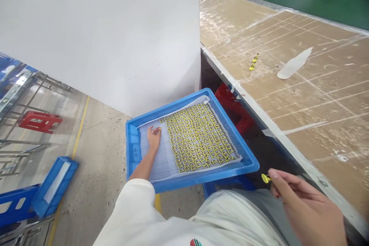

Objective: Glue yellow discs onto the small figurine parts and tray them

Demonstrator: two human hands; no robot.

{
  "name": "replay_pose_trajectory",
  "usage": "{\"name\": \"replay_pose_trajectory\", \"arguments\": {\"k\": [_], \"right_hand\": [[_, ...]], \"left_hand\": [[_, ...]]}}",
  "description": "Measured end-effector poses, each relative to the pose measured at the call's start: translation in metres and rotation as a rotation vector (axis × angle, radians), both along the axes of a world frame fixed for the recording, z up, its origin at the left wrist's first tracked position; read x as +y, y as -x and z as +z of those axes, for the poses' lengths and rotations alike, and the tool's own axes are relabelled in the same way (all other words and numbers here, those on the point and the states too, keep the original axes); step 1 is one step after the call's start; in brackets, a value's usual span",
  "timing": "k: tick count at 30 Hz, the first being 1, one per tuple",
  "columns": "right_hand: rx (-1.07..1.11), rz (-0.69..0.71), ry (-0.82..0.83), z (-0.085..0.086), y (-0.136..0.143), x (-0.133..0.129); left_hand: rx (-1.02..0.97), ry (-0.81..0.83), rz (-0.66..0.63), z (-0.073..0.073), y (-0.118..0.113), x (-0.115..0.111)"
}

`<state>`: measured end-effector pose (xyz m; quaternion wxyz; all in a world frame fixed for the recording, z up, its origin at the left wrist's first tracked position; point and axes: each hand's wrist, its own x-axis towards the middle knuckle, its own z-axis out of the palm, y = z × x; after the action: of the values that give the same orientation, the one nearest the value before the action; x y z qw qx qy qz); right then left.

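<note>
A blue plastic tray (134, 146) lined with a white sheet (163, 161) stands in front of me. Rows of small yellow-and-black parts (198, 138) cover the middle and right of the sheet. Over the bare left part is my left hand (154, 136), its fingertips closed on a small yellow-and-black part (160, 128) beside the end of the rows. To the right, near the table edge, my right hand (305, 200) pinches another small part with a round yellow head (265, 178); the rest of that part is hidden by the fingers.
On the worn brown table (317, 96) lie a few yellow-and-black parts (253, 62) and a white torn strip (294, 63). A white panel (100, 34) rises behind the tray. Blue crates (54, 186) and a red stool (40, 121) are at left.
</note>
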<state>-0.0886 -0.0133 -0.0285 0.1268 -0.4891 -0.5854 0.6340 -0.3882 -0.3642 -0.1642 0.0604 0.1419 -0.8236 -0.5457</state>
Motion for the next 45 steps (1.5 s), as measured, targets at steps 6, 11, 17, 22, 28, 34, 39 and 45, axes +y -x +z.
{"name": "replay_pose_trajectory", "arguments": {"k": [6, 11, 17, 22, 28, 34, 39, 45], "right_hand": [[-0.013, -0.032, 0.021, 0.003, 0.005, -0.006], [-0.022, -0.035, -0.021, -0.002, 0.003, -0.005], [-0.045, -0.048, -0.011, -0.003, 0.004, -0.005], [-0.038, -0.017, -0.02, -0.005, 0.003, -0.006], [-0.034, -0.023, -0.01, -0.007, 0.004, -0.006], [0.005, 0.001, 0.001, -0.015, 0.0, -0.004], [0.041, -0.07, -0.022, -0.001, 0.009, -0.012], [0.2, -0.103, -0.033, 0.007, 0.029, -0.029]], "left_hand": [[-0.041, 0.111, 0.012, -0.036, 0.039, -0.017], [-0.034, 0.182, 0.015, -0.051, 0.05, -0.018], [-0.042, 0.203, -0.018, -0.054, 0.048, -0.018], [-0.068, 0.171, -0.037, -0.053, 0.049, -0.013], [-0.08, 0.133, -0.012, -0.046, 0.05, -0.002], [-0.021, 0.135, 0.016, -0.022, 0.042, 0.004], [0.094, 0.126, -0.078, 0.009, -0.015, 0.037], [0.116, -0.113, -0.629, 0.057, -0.148, 0.131]]}}
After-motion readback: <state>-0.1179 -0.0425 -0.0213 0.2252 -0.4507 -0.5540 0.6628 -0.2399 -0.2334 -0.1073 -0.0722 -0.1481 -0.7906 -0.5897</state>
